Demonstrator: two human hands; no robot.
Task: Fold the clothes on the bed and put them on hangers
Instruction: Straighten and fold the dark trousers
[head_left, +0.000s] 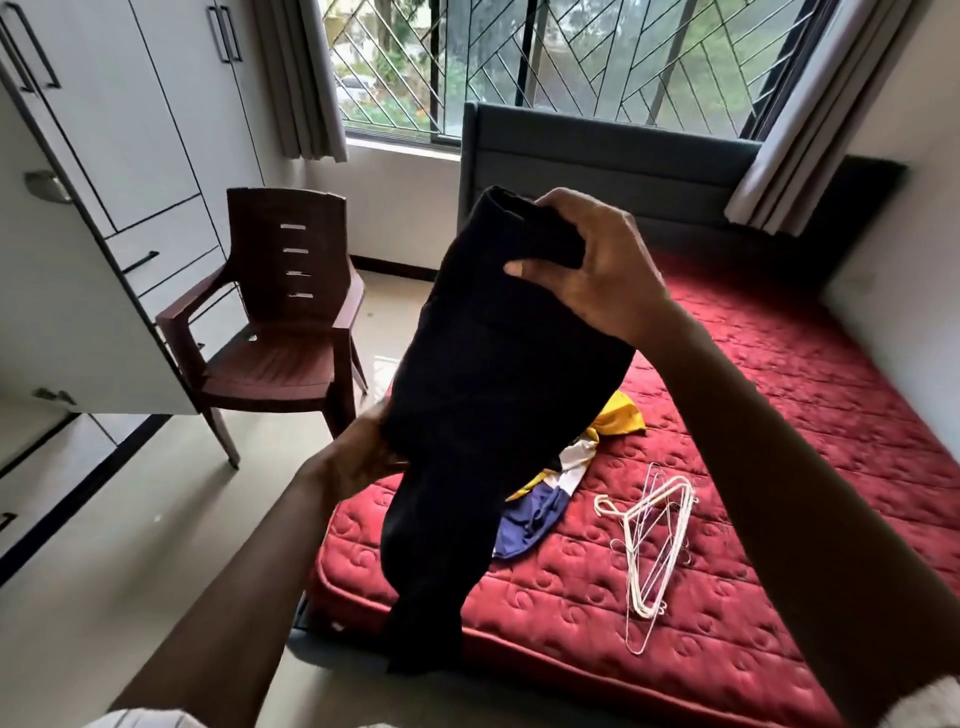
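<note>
- The right hand (592, 260) is pinching the top edge of a black garment (498, 395) between thumb and fingers, holding it up in the air above the near left part of the bed.
- The left hand (363, 457) is gripping the garment's left edge lower down; its fingers are tucked behind the cloth, so how they are closing cannot be told.
- The garment is hanging long and narrow, its lower end trailing past the near edge of the red quilted mattress (753, 395) and hiding part of that edge.
- A heap of yellow, white and blue clothes (561, 483) is lying on the mattress, partly screened by the hanging black cloth.
- A bundle of white hangers (649, 540) is resting on the mattress just right of the heap, apart from both hands.
- A grey headboard (597, 161) is standing at the far end of the bed, in front of a grilled window (571, 57) flanked by grey curtains (301, 78).
- A brown plastic armchair (280, 322) is standing on the floor to the left of the bed, beside a white wardrobe (104, 156) whose open door is crossing in front of the chair's left arm.
</note>
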